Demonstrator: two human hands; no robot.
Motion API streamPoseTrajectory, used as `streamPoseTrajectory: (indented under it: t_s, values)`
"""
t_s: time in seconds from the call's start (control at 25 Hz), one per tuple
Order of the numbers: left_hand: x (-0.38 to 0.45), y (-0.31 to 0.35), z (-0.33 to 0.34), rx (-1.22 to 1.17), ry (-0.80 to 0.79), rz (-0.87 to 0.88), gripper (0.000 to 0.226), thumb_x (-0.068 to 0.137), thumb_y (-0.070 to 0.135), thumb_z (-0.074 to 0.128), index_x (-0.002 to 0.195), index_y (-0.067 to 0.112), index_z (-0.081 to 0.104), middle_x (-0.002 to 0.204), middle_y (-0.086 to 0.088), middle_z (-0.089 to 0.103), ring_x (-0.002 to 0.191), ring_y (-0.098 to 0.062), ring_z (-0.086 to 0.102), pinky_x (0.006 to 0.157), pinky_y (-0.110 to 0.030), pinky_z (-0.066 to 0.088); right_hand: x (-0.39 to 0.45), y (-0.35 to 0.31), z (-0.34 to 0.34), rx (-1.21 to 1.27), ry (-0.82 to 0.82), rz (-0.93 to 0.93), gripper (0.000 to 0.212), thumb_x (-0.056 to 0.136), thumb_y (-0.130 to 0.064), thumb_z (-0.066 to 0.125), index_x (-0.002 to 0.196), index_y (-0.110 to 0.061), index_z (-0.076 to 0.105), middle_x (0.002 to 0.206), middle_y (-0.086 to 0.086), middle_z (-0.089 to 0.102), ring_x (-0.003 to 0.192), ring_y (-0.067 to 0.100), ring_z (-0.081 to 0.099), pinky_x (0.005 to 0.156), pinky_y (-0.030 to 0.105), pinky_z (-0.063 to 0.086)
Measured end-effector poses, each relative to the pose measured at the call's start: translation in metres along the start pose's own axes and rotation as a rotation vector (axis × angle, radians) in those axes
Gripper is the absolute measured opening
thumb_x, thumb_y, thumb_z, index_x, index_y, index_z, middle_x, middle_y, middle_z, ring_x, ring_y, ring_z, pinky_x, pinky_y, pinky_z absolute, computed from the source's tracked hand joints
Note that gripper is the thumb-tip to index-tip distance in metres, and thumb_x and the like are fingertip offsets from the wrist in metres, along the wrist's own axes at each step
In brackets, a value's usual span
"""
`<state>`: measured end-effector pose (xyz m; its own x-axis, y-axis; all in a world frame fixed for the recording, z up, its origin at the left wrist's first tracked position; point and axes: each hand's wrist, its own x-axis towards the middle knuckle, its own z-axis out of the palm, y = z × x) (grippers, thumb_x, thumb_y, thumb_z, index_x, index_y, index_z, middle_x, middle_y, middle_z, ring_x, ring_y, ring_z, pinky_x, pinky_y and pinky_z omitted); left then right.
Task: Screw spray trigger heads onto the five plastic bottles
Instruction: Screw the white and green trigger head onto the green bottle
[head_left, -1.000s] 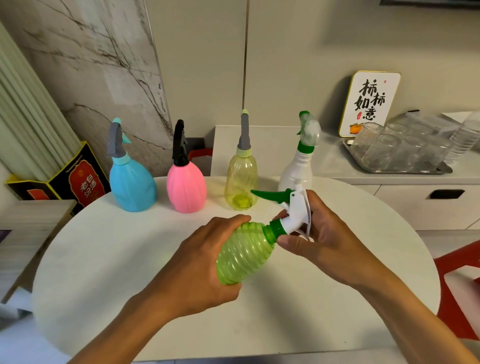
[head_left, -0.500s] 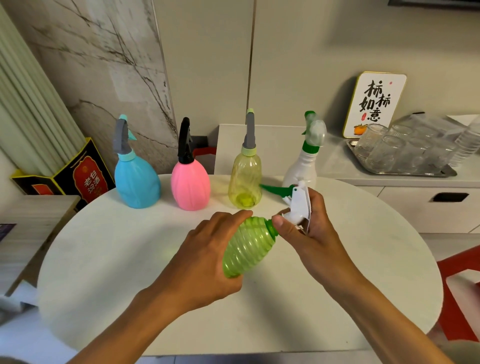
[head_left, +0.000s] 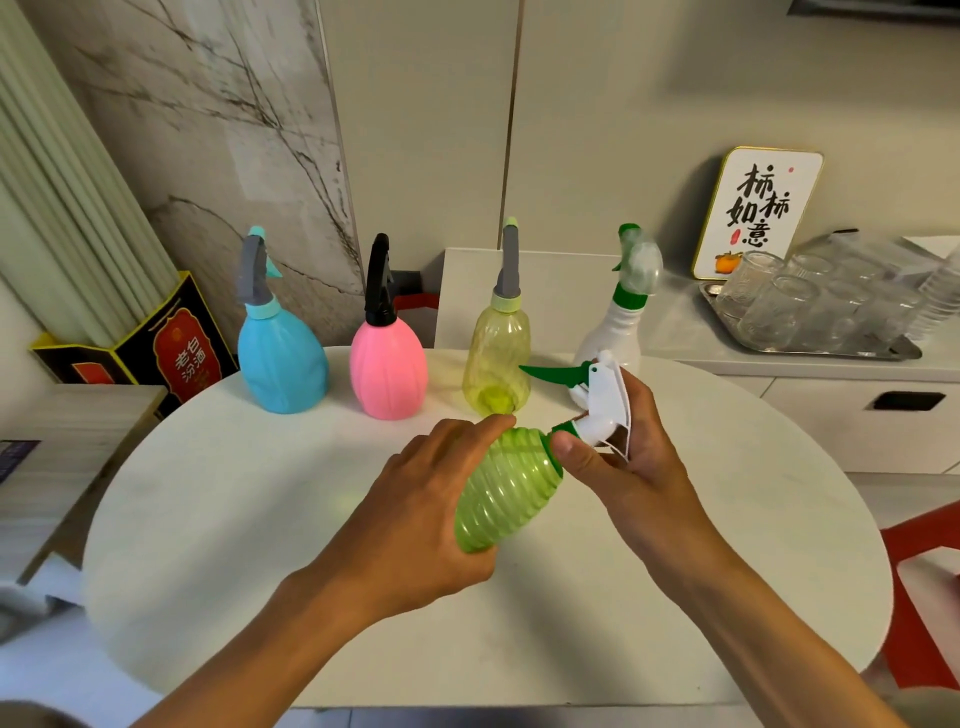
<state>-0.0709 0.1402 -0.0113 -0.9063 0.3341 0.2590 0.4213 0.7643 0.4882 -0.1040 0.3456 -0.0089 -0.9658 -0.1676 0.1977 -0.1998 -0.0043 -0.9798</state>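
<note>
Trigger head (head_left: 597, 400) had rotated slightly; right hand (head_left: 631, 457) pinched its collar to screw, left hand (head_left: 426, 499) wrapped green bottle (head_left: 506, 496), steadying it above worktop (head_left: 234, 519).

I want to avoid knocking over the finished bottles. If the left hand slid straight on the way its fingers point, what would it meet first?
Probably the yellow bottle: the left hand, gripping the green bottle, points up-right toward it, though depth is unclear.
</note>
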Motion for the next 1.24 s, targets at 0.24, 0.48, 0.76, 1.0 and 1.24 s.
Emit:
streamPoseTrajectory:
  t_s: [0.24, 0.48, 0.76, 1.0, 1.24]
  values:
    - [0.001, -0.003, -0.001, -0.020, 0.018, -0.004, 0.098, 0.064, 0.035, 0.079, 0.145, 0.042, 0.024, 0.128, 0.015, 0.044, 0.110, -0.011, 0.049, 0.091, -0.035, 0.049, 0.000, 0.001, 0.002, 0.043, -0.003, 0.017, 0.074, 0.082, -0.019, 0.071, 0.143, -0.043, 0.036, 0.122, -0.017, 0.065, 0.110, -0.002, 0.061, 0.078, 0.012, 0.050]
    - [0.000, -0.003, 0.003, -0.042, -0.005, -0.007, 0.098, 0.065, 0.037, 0.078, 0.144, 0.045, 0.021, 0.128, 0.017, 0.042, 0.110, -0.010, 0.048, 0.091, -0.035, 0.049, -0.003, -0.002, 0.004, -0.021, 0.034, 0.014, 0.071, 0.086, -0.035, 0.072, 0.145, -0.041, 0.034, 0.126, -0.012, 0.062, 0.109, -0.003, 0.060, 0.078, 0.010, 0.049]
    - [-0.001, -0.002, 0.006, -0.031, -0.011, 0.007, 0.096, 0.065, 0.036, 0.078, 0.144, 0.044, 0.023, 0.126, 0.016, 0.043, 0.108, -0.010, 0.048, 0.089, -0.034, 0.049, -0.001, -0.005, 0.002, -0.048, 0.069, 0.019, 0.070, 0.078, -0.040, 0.074, 0.136, -0.050, 0.036, 0.136, -0.002, 0.054, 0.121, 0.014, 0.056, 0.076, 0.009, 0.050]
    - [0.001, 0.003, 0.001, -0.443, -0.078, -0.136, 0.100, 0.059, 0.029, 0.090, 0.138, 0.053, 0.033, 0.125, 0.024, 0.052, 0.111, -0.004, 0.056, 0.087, -0.028, 0.055, 0.005, -0.011, -0.011, 0.150, -0.038, 0.017, 0.084, 0.076, -0.012, 0.074, 0.147, -0.038, 0.037, 0.134, 0.012, 0.061, 0.115, 0.020, 0.064, 0.079, 0.023, 0.054]
    - [0.002, 0.007, -0.006, -0.971, -0.341, -0.204, 0.087, 0.062, 0.007, 0.088, 0.134, 0.037, 0.048, 0.124, 0.002, 0.064, 0.114, -0.021, 0.063, 0.088, -0.041, 0.057, 0.011, -0.019, -0.025, 0.329, -0.362, 0.022, 0.057, 0.088, -0.010, 0.062, 0.143, -0.009, 0.046, 0.118, 0.016, 0.067, 0.109, 0.026, 0.061, 0.093, 0.034, 0.047]
